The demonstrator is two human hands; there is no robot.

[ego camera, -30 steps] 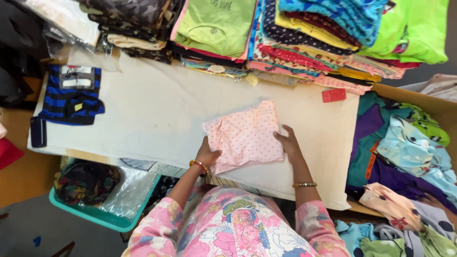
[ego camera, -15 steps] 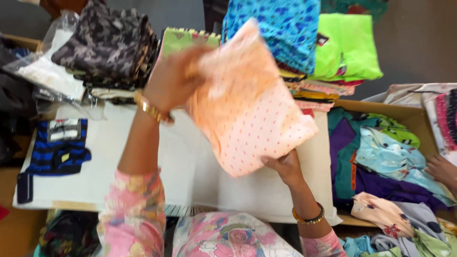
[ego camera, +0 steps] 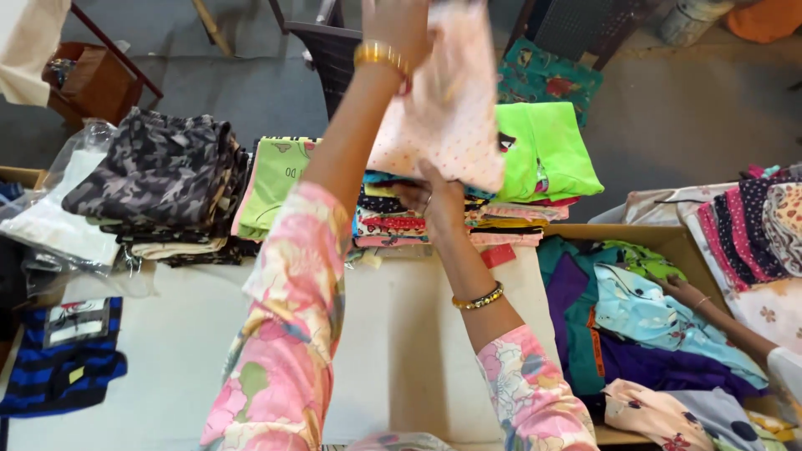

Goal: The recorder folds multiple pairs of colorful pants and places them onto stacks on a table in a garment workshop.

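1. Now the table (ego camera: pixel 167 367) lies bare where the pink garment lay a second ago; only a striped blue top (ego camera: pixel 58 359) remains on it, at its left edge.
2. Along the far edge stand the stacks: a camouflage stack (ego camera: pixel 159 179) at the left, a light green top (ego camera: pixel 280 171) beside it, and a neon green top (ego camera: pixel 547 150) crowning the right stack.
3. To the right, a cardboard box (ego camera: pixel 668 238) holds loose clothes, and another person's hand (ego camera: pixel 685 292) rests among them.
4. The pink garment (ego camera: pixel 451 117), folded and dotted, has risen from the table to well above the middle stack, higher than half a second ago. It hangs over that stack, not yet touching it.
5. The left hand (ego camera: pixel 401 25) has gone up with it and grips its top edge, fingers clamped on the cloth.
6. The right hand (ego camera: pixel 439 200) holds the lower edge from beneath, fingers closed on it, just above the stack.
7. Judging by this, the folded piece seems about to join the far stacks.
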